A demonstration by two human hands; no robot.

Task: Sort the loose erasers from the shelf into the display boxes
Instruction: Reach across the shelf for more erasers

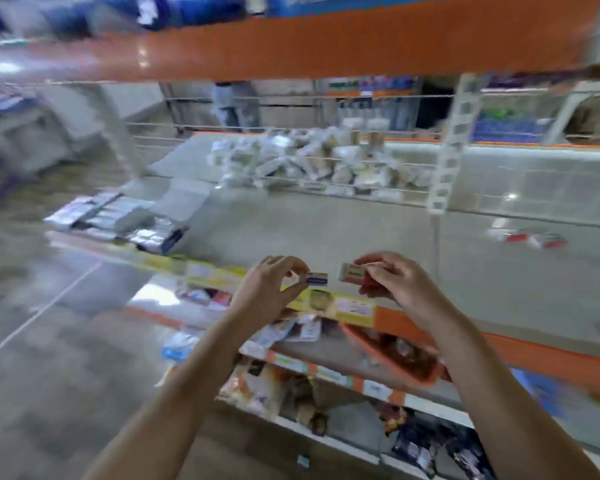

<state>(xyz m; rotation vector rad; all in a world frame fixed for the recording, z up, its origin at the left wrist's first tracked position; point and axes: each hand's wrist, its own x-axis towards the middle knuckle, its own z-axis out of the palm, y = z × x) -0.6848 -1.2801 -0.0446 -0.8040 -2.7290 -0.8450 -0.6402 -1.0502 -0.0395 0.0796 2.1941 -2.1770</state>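
Nearest, the left hand [274, 282] pinches a small blue-striped eraser [316, 278] and the right hand [392, 282] pinches a red-printed eraser [352, 273], the two erasers just apart over the shelf [326, 230] front edge. At eleven o'clock lie flat display boxes [118, 220]. Farthest, at twelve o'clock, a heap of loose erasers [312, 161] lies blurred behind wire rails.

orange tray [388, 355] on lower shelf; snack packets [257, 386] below.
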